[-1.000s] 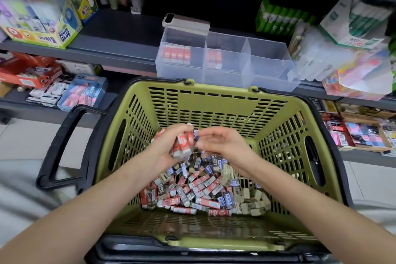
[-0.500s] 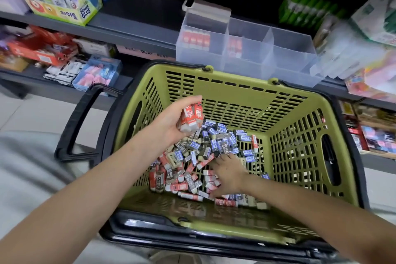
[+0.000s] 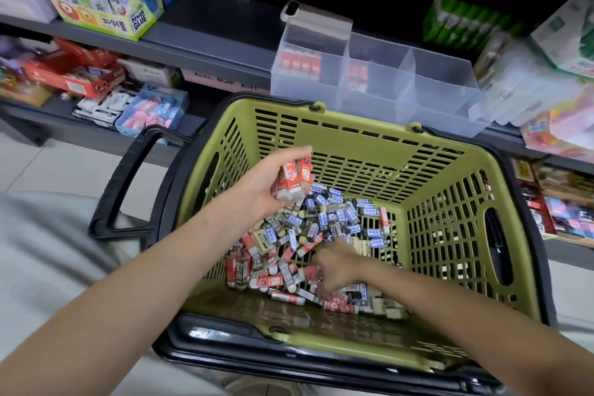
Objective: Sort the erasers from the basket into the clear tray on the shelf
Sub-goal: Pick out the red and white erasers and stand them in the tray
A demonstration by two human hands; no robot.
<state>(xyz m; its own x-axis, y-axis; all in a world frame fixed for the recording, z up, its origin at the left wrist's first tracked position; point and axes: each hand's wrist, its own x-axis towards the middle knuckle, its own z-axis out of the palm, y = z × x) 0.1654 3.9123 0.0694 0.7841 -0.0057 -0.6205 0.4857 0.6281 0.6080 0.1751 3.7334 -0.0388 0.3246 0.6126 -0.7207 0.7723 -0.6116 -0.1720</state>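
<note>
The green basket (image 3: 353, 138) sits closest, its floor heaped with loose erasers (image 3: 321, 225) in red, blue and dark sleeves; the right hand (image 3: 337, 265) reaches down into the near side of the pile, fingers curled among them, and whether they grasp any cannot be told; higher up, the left hand (image 3: 270, 178) clutches a bunch of red-sleeved erasers (image 3: 294, 180) above the heap; beyond the far rim, the clear tray (image 3: 443, 74) stands on the shelf (image 3: 209, 32), red erasers in 2 of its 3 compartments.
</note>
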